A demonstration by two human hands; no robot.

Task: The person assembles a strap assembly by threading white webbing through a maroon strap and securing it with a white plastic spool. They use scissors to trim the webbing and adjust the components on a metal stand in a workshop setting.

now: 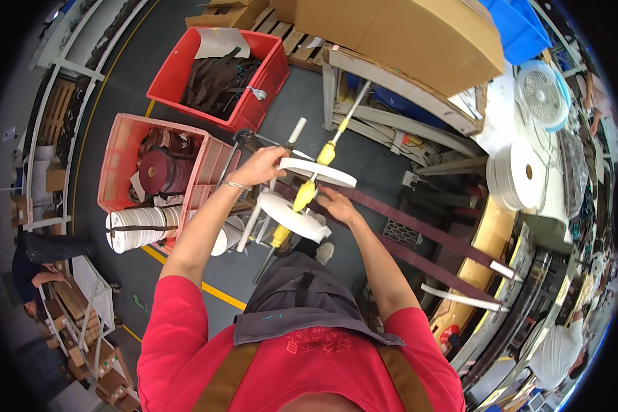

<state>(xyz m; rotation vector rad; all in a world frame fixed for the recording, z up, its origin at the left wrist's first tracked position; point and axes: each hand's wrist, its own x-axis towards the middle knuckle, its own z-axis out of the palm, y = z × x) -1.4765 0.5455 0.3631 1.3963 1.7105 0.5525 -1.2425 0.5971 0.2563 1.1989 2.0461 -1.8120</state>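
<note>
A long metal rod (351, 110) slants across the middle, carrying yellow-wrapped collars (304, 196). Two white discs sit on it, a far disc (329, 174) and a near disc (290, 213). My left hand (261, 167) is closed on the left rim of the far disc, its wrist wearing a bracelet. Between the discs, just right of the middle yellow collar, my right hand (338, 206) has its fingers stretched out; I see nothing held in them. Two maroon bands (419, 223) run from beside the discs toward the machine at right.
Left stand a red bin (268, 75) of dark straps and a paler bin (120, 165) with a maroon roll (159, 172). White rolls (141, 228) lie nearby. A cardboard box (398, 41) tops the far table; a fan (542, 95) stands right. Other people work at the edges.
</note>
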